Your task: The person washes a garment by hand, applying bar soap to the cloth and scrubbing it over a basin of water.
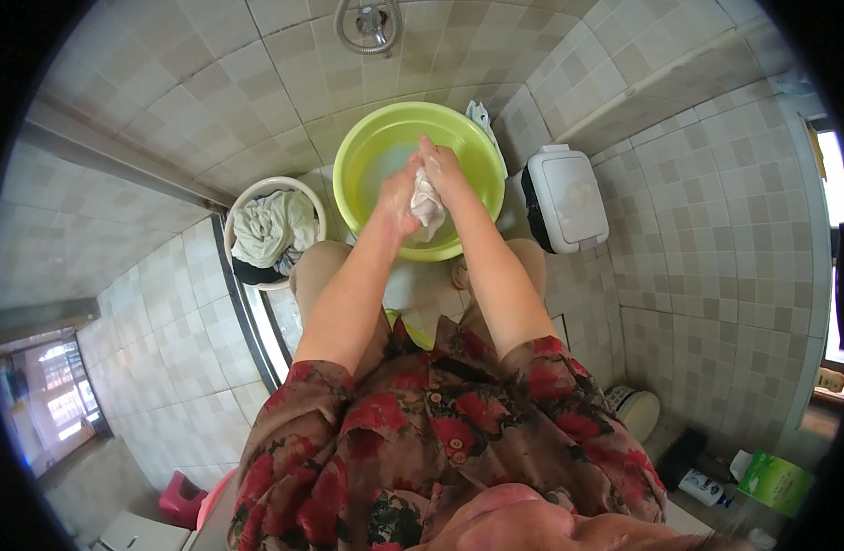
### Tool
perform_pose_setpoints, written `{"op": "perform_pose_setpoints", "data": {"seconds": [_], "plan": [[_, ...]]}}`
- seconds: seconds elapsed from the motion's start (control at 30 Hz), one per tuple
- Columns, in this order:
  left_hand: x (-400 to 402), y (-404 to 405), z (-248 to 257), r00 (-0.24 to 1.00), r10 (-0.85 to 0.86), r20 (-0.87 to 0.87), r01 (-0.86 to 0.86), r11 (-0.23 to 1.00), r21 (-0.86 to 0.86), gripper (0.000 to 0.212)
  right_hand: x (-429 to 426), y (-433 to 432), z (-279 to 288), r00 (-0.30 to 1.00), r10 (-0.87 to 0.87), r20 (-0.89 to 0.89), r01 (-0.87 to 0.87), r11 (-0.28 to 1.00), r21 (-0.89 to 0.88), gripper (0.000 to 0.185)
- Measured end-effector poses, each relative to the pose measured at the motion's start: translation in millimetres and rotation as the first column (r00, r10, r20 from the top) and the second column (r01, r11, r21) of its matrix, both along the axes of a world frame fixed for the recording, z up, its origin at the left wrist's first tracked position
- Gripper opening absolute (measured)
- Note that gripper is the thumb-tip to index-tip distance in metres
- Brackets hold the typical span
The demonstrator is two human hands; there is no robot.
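Both my hands are pressed together over a large lime-green plastic basin [356,148] that holds cloudy water. My left hand [400,193] grips a wet white cloth [427,205], whose folds hang out below the fingers towards the basin's near side. Closed on the upper part of that same cloth is my right hand [441,165], with its fingers against the left hand. The part of the cloth between the palms is hidden.
A round whitish basket [323,213] of clothes [274,227] stands left of the basin. A white lidded bin [570,200] is at the right. Behind the basin is a tiled wall with a shower hose [397,27]. A metal door track [274,344] crosses the floor at left.
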State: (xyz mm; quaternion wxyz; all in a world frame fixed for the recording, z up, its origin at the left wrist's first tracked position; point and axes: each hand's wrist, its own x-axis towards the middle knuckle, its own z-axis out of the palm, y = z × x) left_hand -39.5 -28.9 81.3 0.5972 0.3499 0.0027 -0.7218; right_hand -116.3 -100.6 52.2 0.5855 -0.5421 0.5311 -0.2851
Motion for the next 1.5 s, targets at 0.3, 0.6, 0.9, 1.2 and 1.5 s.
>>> {"op": "perform_pose_setpoints", "data": {"seconds": [0.3,0.6,0.9,1.2,1.5], "plan": [[30,-1,-4,0.974,0.05,-0.221,-0.087,0.983,-0.161,0.021,17,88,36,0.991,-0.13,0.034,0.129,0.851,-0.509,0.037],[10,-9,19,0.929,0.103,-0.356,-0.145,0.985,-0.094,0.016,-16,30,-23,0.664,-0.284,0.692,0.17,0.958,0.231,0.023],[13,11,-5,0.929,0.213,-0.304,-0.315,0.886,-0.341,0.027,29,55,47,0.981,-0.01,-0.195,-0.117,0.768,-0.629,0.03],[22,7,36,0.999,0.04,-0.037,-0.04,0.999,-0.006,0.021,-34,3,-48,0.894,-0.258,0.367,0.101,0.913,0.395,0.03],[45,-1,-2,0.988,0.139,-0.067,-0.143,0.987,-0.073,0.022,-38,54,-31,0.92,0.378,-0.106,-0.393,0.875,-0.284,0.027]]}}
